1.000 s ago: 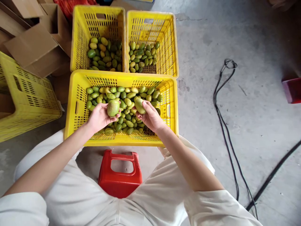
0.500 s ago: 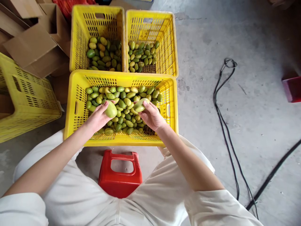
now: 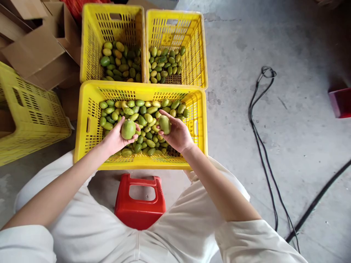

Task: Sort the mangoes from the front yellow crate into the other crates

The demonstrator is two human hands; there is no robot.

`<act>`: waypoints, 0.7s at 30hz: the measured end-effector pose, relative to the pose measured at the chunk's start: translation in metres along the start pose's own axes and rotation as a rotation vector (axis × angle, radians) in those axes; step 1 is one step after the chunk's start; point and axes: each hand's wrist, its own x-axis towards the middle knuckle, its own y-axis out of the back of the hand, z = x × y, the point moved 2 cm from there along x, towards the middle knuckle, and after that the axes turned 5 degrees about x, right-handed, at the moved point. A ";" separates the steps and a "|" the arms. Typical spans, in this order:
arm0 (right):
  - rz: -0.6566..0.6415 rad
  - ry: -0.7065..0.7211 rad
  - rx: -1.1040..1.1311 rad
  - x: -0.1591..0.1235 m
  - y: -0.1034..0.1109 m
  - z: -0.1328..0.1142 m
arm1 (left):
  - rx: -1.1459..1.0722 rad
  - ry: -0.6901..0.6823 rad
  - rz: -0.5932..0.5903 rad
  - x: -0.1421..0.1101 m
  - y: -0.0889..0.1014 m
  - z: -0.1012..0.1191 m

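Note:
My left hand (image 3: 113,138) is closed around a green mango (image 3: 128,129), held above the near yellow crate (image 3: 82,142). My right hand (image 3: 178,134) grips a second green mango (image 3: 165,124), palm turned up, close beside the first. Below both hands the crate holds a heap of several small green and yellowish mangoes (image 3: 145,109). The two held fruits are apart, roughly a hand's width from each other.
Two more yellow crates stand behind: the left one (image 3: 90,44) and the right one (image 3: 197,47), each with mangoes. Another yellow crate (image 3: 30,113) and cardboard boxes (image 3: 35,51) lie left. A red stool (image 3: 139,201) is under me. Black cables (image 3: 260,120) run over the concrete floor at right.
Both hands have turned the mangoes they hold: the left fruit now faces up in the palm, and the right hand has rotated palm-up with its fruit. The hands stayed over the near crate.

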 end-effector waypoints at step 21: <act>0.046 0.049 -0.053 0.003 -0.001 0.001 | -0.056 -0.228 0.060 0.004 0.008 -0.002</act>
